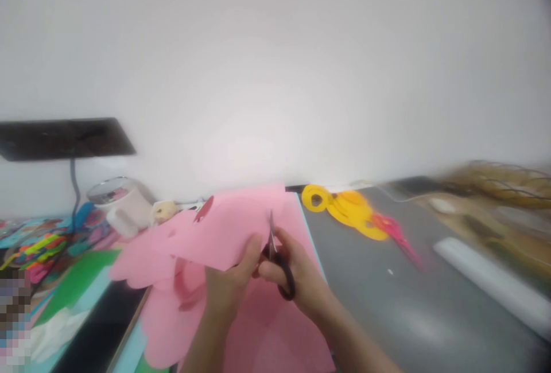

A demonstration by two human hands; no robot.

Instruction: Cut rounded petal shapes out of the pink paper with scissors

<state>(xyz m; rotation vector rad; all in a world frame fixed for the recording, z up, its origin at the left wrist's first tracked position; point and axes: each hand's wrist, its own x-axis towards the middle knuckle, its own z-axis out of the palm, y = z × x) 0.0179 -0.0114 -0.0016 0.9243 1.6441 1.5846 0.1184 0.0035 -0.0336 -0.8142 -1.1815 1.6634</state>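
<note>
My left hand grips a sheet of pink paper by its near right edge, the thumb lying on top. In my right hand is a pair of scissors with dark handles, its blades pointing away from me. The blades lie beside the sheet's right part; blur hides whether they touch it. Both hands are close together over more pink paper, some of it with scalloped edges. A curled darker pink strip shows left of my left wrist.
Yellow paper rings and pink scissors lie on the grey table at right, near a white roll. A white mug, green paper and a black panel are at left. A white wall stands behind.
</note>
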